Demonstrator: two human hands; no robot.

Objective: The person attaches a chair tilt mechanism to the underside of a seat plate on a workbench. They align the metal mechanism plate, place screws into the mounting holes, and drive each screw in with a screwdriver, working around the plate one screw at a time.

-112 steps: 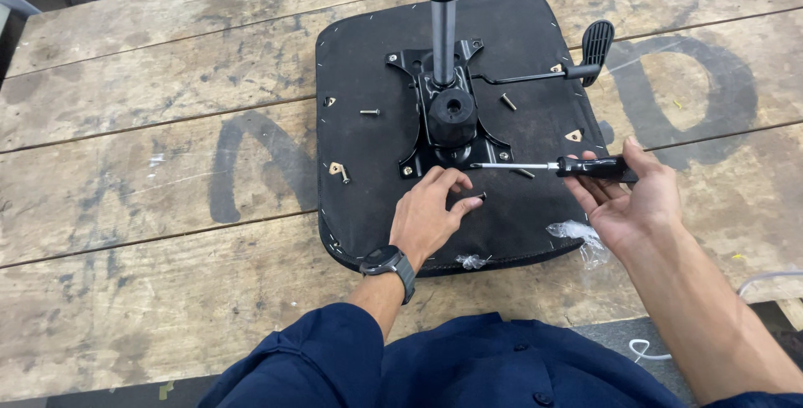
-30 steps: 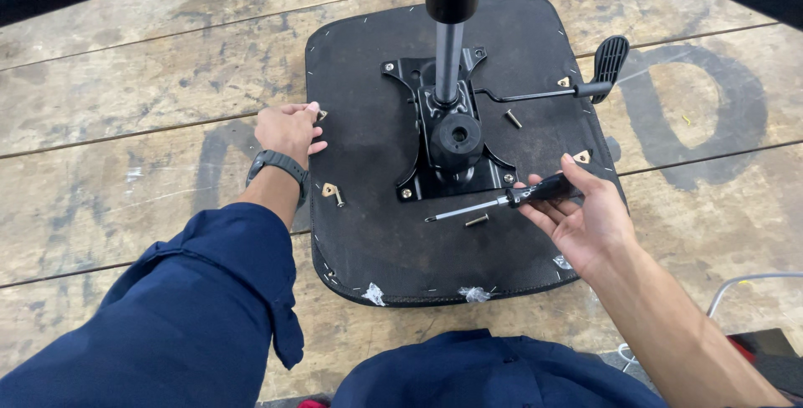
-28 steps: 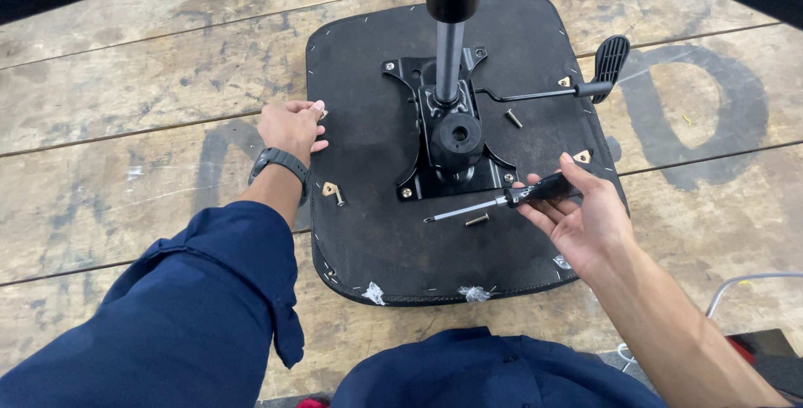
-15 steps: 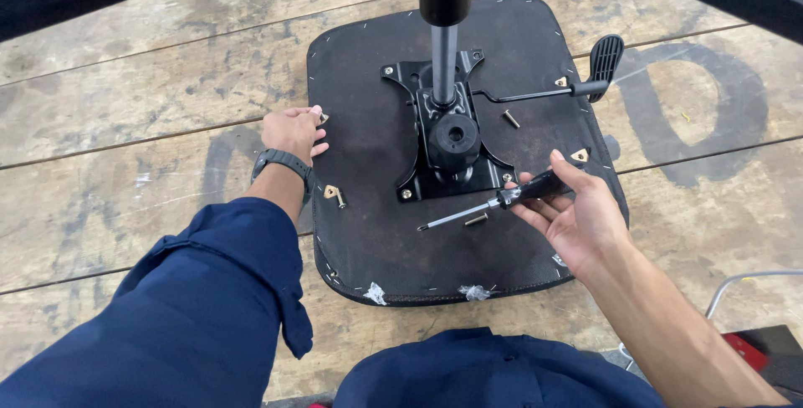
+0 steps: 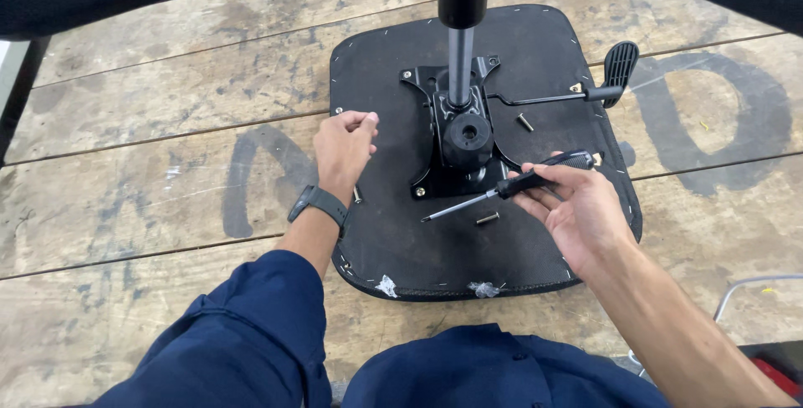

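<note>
Left hand (image 5: pixel 345 147): knuckles up at the seat base's (image 5: pixel 401 241) left edge, fingers curled (contents hidden).
Right hand (image 5: pixel 577 211): palm up, grasping a screwdriver (image 5: pixel 510 186) near the right edge.

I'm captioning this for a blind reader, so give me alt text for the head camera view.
A person's right hand holds a black-handled screwdriver over an upturned black chair seat lying on a worn wooden table. The left hand, a watch on its wrist, rests at the seat's left edge. Loose screws lie near the central metal mechanism and its lever.
</note>
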